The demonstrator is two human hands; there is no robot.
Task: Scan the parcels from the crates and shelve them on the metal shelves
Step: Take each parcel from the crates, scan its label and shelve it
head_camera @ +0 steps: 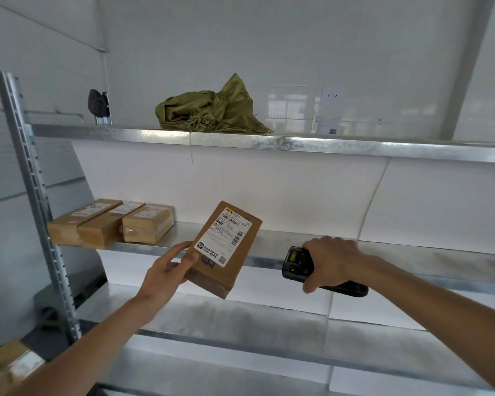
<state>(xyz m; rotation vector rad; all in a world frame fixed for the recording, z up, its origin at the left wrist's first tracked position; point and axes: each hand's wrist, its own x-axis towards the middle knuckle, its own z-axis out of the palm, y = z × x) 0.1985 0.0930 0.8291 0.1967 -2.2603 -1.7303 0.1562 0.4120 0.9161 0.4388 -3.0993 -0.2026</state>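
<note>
Three boxes [112,224] shelved; left grip [166,272] clamps one parcel [223,247], right grip [330,261] one scanner [297,262].

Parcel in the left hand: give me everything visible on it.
The parcel is a flat brown cardboard box, taped at the seams, with a white shipping label of barcodes, a QR code and print on its upper face. It is tilted, label up, in front of the middle shelf, touching no shelf. The left hand grips its lower left edge, thumb on the label side. The scanner stays apart on its right.
</note>
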